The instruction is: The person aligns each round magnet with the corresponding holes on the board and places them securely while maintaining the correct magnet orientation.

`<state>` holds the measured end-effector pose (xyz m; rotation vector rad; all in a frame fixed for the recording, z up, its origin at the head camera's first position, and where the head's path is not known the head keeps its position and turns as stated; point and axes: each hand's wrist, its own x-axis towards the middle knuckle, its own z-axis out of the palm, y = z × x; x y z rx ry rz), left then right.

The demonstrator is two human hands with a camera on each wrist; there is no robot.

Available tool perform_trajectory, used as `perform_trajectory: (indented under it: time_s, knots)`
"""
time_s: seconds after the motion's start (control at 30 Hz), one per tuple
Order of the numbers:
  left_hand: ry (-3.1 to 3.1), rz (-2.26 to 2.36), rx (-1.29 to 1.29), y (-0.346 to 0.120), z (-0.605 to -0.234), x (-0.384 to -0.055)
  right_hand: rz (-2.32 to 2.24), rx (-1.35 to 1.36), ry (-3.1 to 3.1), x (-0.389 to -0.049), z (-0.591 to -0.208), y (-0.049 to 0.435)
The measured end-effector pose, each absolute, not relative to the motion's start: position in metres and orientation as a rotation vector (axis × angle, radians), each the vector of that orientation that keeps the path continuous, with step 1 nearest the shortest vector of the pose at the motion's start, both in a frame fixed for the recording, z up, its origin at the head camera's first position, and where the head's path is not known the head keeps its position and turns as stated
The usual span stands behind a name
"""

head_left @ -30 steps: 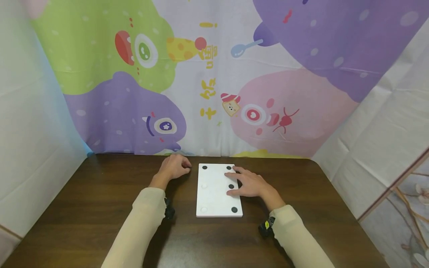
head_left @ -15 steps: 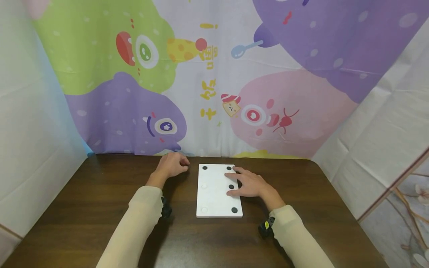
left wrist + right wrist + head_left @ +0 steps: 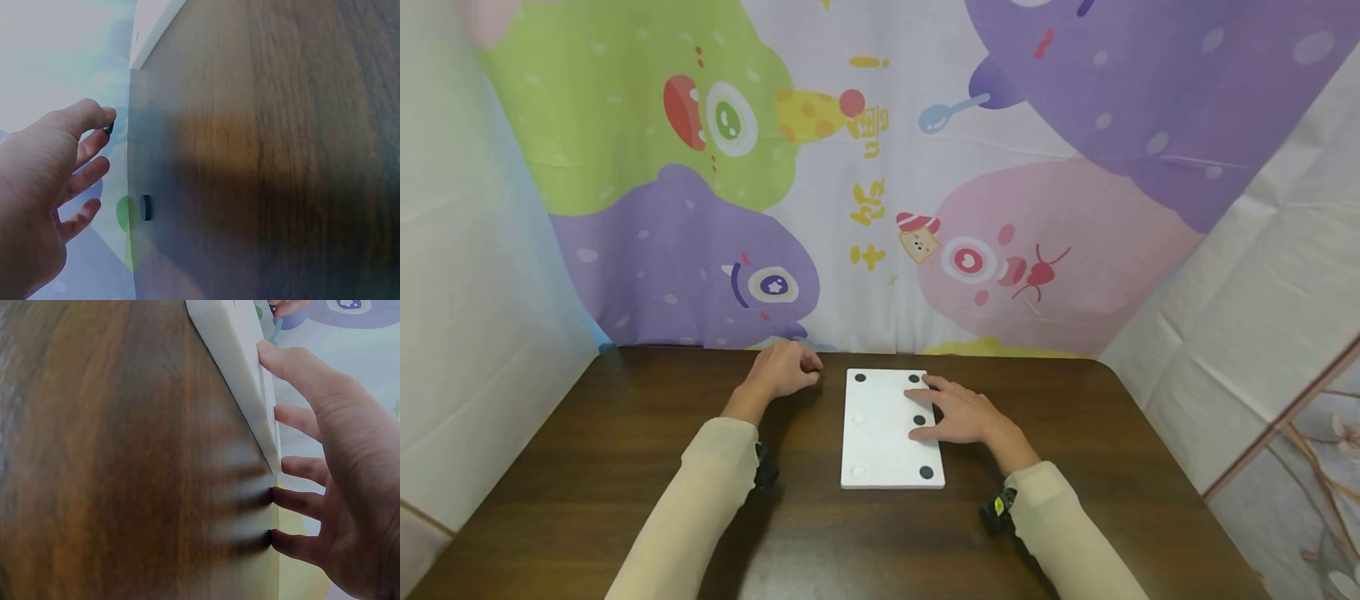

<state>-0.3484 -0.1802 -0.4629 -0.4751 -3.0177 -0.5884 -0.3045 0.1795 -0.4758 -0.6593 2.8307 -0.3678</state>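
A white board (image 3: 887,446) lies flat on the table, with several black discs set along its right side and at its far left corner. Two round recesses (image 3: 858,472) on its left side hold no black disc. My left hand (image 3: 780,369), left of the board, pinches a small black disc (image 3: 110,128) between thumb and index finger. A second loose black disc (image 3: 145,207) lies on the table below that hand, hidden in the head view. My right hand (image 3: 966,414) rests spread over the board's right edge, thumb and some fingertips on its top, other fingertips on the table beside it.
The dark wooden table (image 3: 880,542) ends at the back against a printed curtain (image 3: 880,317) with cartoon figures. Pale cloth walls (image 3: 467,292) flank it left and right.
My left hand has shifted slightly left, away from the board. The right hand and the board stay in place; the head view has tilted up a little.
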Motion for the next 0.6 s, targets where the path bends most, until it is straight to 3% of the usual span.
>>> perform_trajectory:
  time_s: [0.6]
  knots:
    - [-2.986, -0.497, -0.568, -0.1809, -0.465, -0.3406, -0.378, -0.659, 2.824, -0.3045, -0.4758, 0.1798]
